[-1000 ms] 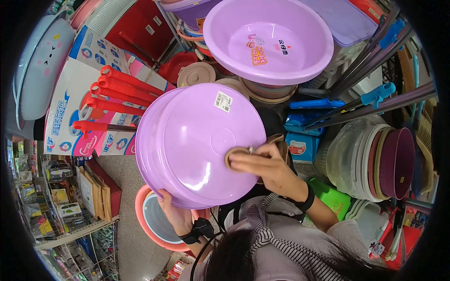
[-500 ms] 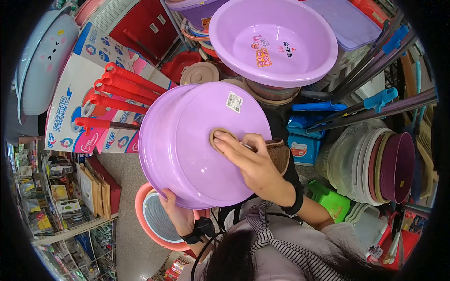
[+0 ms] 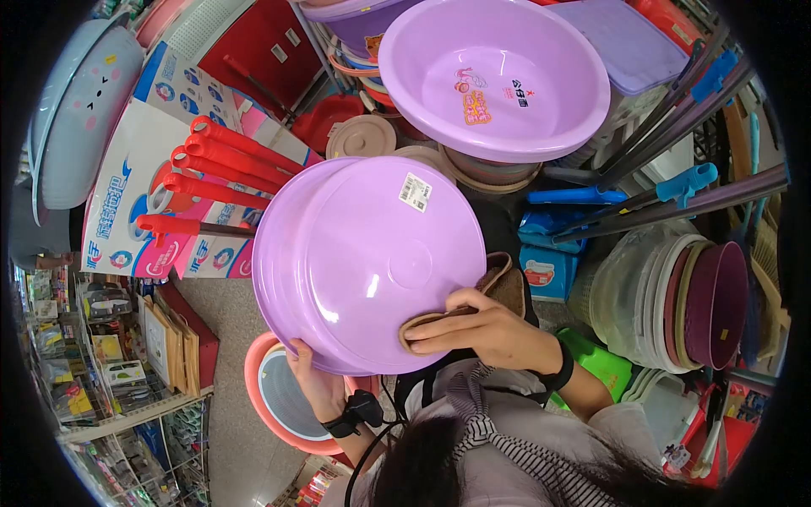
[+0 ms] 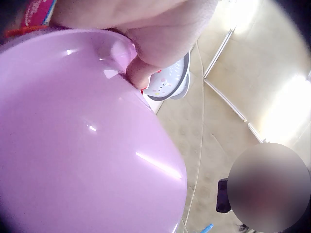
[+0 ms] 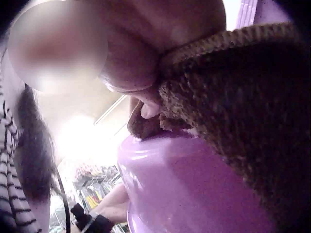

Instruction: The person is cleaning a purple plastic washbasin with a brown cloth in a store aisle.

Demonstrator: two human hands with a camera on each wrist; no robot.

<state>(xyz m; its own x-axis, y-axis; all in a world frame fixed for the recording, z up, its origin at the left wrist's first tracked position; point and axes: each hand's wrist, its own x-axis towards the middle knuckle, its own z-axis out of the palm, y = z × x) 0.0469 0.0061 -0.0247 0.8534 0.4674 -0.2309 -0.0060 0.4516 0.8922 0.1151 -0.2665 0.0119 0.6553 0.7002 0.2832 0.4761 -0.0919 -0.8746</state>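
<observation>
A glossy purple plastic basin (image 3: 355, 253) is held up in front of the body, its underside and a white barcode sticker (image 3: 416, 192) facing the head camera. At its lower left rim, my left hand (image 3: 314, 382) grips the edge; the left wrist view shows the thumb (image 4: 141, 73) on the basin's outer side. My right hand (image 3: 507, 335) holds a folded brown cloth (image 3: 510, 290) against the lower right of the underside. Close up in the right wrist view, the fuzzy cloth (image 5: 233, 111) hangs beside the basin and covers part of it.
A larger purple basin (image 3: 498, 110) sits on a stack ahead. Red-handled poles (image 3: 232, 156) stand by a printed carton at left, blue-handled ones (image 3: 684, 182) at right. Stacked baskets (image 3: 710, 304) flank the right side; a pink tub (image 3: 262, 397) is on the floor.
My right hand first slid the cloth up and left toward the middle of the underside, then down to its lower right edge. The left hand kept its grip while the basin tilted slightly.
</observation>
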